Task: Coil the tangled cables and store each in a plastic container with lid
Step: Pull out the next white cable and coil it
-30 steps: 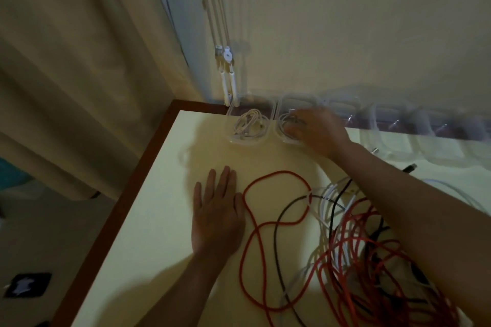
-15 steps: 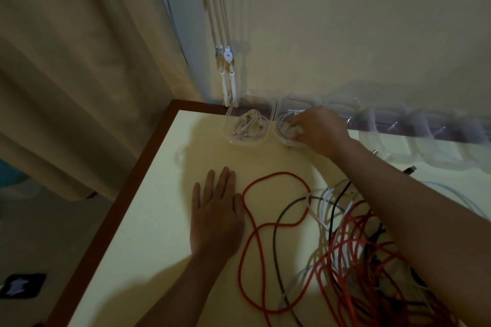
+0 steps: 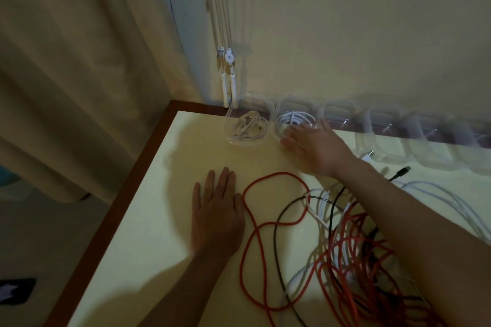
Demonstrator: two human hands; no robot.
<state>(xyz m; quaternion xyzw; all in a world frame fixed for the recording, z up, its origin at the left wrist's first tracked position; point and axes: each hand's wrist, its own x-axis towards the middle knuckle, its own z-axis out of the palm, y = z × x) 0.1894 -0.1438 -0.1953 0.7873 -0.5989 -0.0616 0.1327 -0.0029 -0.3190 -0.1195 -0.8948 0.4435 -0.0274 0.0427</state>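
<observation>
- Head view, the only one. Your left hand [image 3: 216, 216] lies flat on the worktop [image 3: 159, 220], fingers straight, grasping nothing, just beside the outer loop of the red cable [image 3: 277, 173].
- Your right hand [image 3: 316, 146] is stretched out and released at the near rim of the second container [image 3: 275, 122]. It's blurred, so I can't tell whether the fingertips touch the plastic.
- A white coil [image 3: 293, 118] sits inside the second container. A beige coil [image 3: 249, 126] sits in the first container [image 3: 229, 125], in the far corner. I see no lid on either.
- The empty containers [image 3: 369, 127] run in a row along the wall to the right. I can't make out separate lids from here.
- The tangle [image 3: 353, 247] lies under and around your right forearm: red, white and a black cable [image 3: 275, 233] crossing each other. A black plug [image 3: 402, 170] lies free at the far side.
- Handling, my read: the cables are light and limp with some springback, so a coil probably opens again unless it's pinned. Take one by its plug end, not mid-loop, since pulling a loop likely tightens the knot.
- The containers look thin and light. They'd likely skid when pushed, so steady the wall with one hand while seating a lid.
</observation>
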